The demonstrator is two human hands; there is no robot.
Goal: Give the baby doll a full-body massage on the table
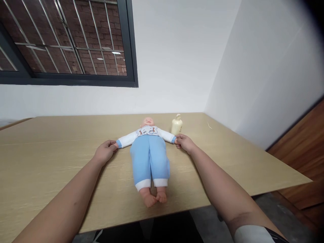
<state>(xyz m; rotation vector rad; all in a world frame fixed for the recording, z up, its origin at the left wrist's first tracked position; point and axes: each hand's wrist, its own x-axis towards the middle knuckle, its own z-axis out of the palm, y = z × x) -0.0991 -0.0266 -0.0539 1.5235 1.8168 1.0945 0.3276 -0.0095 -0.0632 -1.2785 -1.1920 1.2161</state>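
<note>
A baby doll [150,155] lies on its back on the table, its feet towards me and its head away. It wears a white top with an animal face print and light blue trousers with white cuffs. My left hand [105,150] is closed around the doll's hand on the left side. On the right side, my right hand [185,143] pinches the doll's other hand. Both doll arms are stretched out sideways. Just behind my right hand stands a cream pump bottle [177,125], apart from my fingers.
The wooden table [60,148] reaches back to a white wall [172,67]. A thin pale strip [209,125] lies at its back right. A barred window [76,40] is at the upper left, and brown wooden panelling [301,145] is at the right.
</note>
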